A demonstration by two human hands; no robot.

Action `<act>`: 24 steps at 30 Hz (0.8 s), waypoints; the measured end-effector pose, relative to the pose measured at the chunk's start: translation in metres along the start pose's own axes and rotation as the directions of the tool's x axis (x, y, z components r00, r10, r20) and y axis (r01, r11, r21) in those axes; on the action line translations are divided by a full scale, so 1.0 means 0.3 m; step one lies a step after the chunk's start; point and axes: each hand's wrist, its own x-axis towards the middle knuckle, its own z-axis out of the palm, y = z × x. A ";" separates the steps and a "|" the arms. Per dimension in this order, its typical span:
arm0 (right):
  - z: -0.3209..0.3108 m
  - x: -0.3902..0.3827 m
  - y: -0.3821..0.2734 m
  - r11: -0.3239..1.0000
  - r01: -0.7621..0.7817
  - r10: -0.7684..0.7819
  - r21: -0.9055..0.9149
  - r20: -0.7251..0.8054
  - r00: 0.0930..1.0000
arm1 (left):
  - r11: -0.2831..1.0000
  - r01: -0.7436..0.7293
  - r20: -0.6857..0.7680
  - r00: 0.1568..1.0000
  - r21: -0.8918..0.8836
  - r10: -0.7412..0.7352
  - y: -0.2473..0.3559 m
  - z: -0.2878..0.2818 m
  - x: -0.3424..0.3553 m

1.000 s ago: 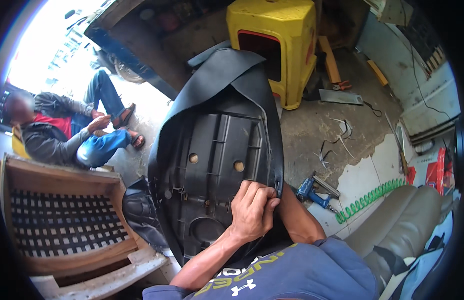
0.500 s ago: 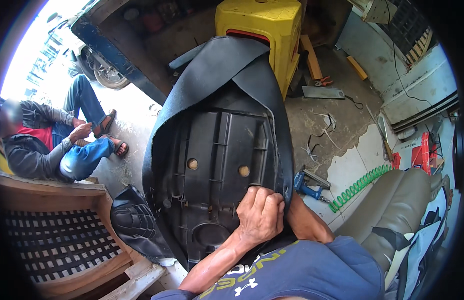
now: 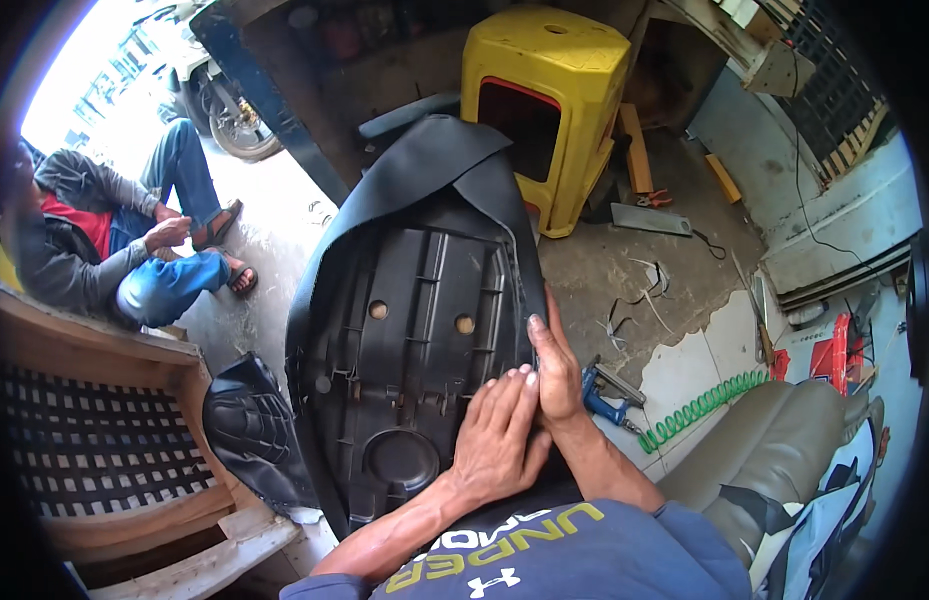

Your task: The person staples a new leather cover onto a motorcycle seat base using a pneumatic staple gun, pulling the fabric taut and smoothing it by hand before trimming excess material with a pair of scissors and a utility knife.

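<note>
A black motorcycle seat lies upside down before me, its ribbed plastic base [image 3: 414,330] facing up. A loose black cover [image 3: 384,215] wraps around its rim, and its flaps overlap at the far end. On the right rim, my right hand [image 3: 559,375] grips the cover's edge, thumb on the inner side and fingers outside. My left hand [image 3: 496,435] rests against the same rim just nearer to me, fingers stretched out and close together, tips by the right hand. The cover's near right part is hidden under my hands.
A yellow stool [image 3: 544,60] stands beyond the seat. At right lie a blue air stapler [image 3: 609,400], a green coiled hose [image 3: 699,410] and a grey-brown cushion [image 3: 744,450]. A webbed wooden frame [image 3: 104,440] is at left, near a seated person [image 3: 114,230].
My left hand has gone from a closed grip on the rim to stretched fingers. My right hand has come up from behind the cover onto its edge. The seat's far end now sits apart from the stool.
</note>
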 end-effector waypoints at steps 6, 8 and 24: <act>0.009 -0.011 -0.008 0.996 -0.021 0.018 0.081 0.034 0.999 | 0.964 0.126 0.140 0.977 0.233 -0.161 0.001 0.047 -0.044; 0.005 -0.001 -0.009 0.994 -0.027 0.025 0.106 0.022 0.999 | 0.967 0.134 0.056 0.987 0.215 -0.149 0.006 0.059 -0.032; -0.072 0.093 0.207 0.632 -0.236 0.077 0.738 0.244 0.967 | 0.940 0.056 -0.152 0.988 0.337 -0.005 0.042 0.102 -0.057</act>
